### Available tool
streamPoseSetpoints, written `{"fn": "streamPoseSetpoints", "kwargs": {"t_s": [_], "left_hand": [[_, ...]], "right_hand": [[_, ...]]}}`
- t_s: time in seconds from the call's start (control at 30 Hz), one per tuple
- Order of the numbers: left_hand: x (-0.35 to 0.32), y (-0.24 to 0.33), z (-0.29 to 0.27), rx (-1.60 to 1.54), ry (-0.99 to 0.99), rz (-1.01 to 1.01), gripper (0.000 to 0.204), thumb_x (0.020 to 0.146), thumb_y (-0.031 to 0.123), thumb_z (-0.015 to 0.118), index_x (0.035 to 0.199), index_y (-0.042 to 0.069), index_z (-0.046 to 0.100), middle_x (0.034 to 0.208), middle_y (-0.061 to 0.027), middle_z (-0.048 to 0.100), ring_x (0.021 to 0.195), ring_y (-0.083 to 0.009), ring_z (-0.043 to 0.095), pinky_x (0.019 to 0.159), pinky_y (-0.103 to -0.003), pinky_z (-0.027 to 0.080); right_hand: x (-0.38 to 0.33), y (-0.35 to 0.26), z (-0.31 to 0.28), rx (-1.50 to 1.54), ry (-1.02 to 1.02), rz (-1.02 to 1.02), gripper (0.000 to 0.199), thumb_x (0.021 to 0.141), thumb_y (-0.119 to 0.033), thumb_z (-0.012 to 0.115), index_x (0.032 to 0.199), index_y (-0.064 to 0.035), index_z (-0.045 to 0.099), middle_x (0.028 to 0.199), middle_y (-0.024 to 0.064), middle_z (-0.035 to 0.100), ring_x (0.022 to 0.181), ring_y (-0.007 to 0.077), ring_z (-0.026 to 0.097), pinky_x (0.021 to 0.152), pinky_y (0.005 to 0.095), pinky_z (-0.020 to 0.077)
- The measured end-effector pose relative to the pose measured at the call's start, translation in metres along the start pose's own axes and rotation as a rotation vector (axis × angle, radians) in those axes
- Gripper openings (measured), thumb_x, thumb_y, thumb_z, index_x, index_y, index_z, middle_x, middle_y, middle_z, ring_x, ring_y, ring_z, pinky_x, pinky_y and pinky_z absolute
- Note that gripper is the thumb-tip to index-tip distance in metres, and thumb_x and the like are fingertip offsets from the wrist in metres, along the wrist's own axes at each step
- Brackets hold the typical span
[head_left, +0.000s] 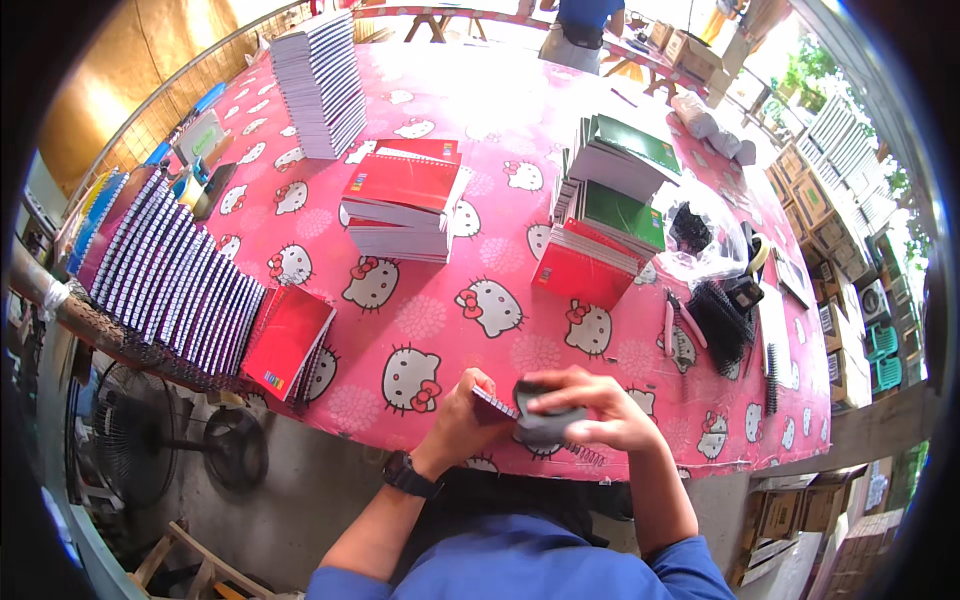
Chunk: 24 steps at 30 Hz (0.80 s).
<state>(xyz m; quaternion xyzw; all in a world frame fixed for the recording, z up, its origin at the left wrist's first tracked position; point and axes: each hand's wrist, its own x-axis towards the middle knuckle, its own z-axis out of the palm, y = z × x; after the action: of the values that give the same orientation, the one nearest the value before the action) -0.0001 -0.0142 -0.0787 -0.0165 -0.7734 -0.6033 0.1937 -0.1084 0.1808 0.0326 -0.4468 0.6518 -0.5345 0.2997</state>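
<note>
Near the table's front edge, my left hand (455,425) is closed around a spiral-bound notebook (494,405), held on edge with its bound side turned up. A dark grey rounded block (548,428), smeared by motion, is in my right hand (612,412), right against the notebook's end; its exact kind does not show. Below my right hand lies a loose wire coil (588,455). To the right of it are pink-handled pliers (670,325), beside a pile of black binding coils (718,325).
Red notebooks (405,190) are stacked mid-table, with green notebooks (625,150) to their right. A tall notebook stack (318,90) stands behind. Bound notebooks (170,270) line the left edge. A plastic bag (690,255) sits at right. Below left is a fan (130,435). Another person (582,35) stands far back.
</note>
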Motion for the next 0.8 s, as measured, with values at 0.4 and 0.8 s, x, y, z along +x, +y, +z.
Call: {"fn": "streamPoseSetpoints", "kwargs": {"t_s": [0.4, 0.8], "left_hand": [[0.002, 0.019, 0.001, 0.046, 0.023, -0.068, 0.059, 0.060, 0.015, 0.089, 0.098, 0.008, 0.044, 0.081, -0.0096, 0.054, 0.075, -0.0257, 0.059, 0.066, -0.036, 0.048], [0.023, 0.094, -0.003, 0.037, 0.085, 0.141, 0.022, 0.077, -0.005, 0.069, 0.095, 0.002, 0.059, 0.089, -0.0099, 0.060, 0.079, -0.0207, 0.065, 0.067, -0.029, 0.055]], "right_hand": [[0.001, 0.030, -0.017, -0.746, 0.354, 0.058, 0.062, 0.070, -0.039, 0.080, 0.121, -0.0078, 0.062, 0.134, 0.0188, 0.050, 0.120, 0.0365, 0.048, 0.101, 0.0442, 0.0389], [0.007, -0.036, 0.039, -0.331, 0.452, -0.155, 0.026, 0.080, -0.013, 0.074, 0.102, -0.0043, 0.063, 0.087, 0.0078, 0.059, 0.077, 0.0186, 0.062, 0.065, 0.0304, 0.0515]]}}
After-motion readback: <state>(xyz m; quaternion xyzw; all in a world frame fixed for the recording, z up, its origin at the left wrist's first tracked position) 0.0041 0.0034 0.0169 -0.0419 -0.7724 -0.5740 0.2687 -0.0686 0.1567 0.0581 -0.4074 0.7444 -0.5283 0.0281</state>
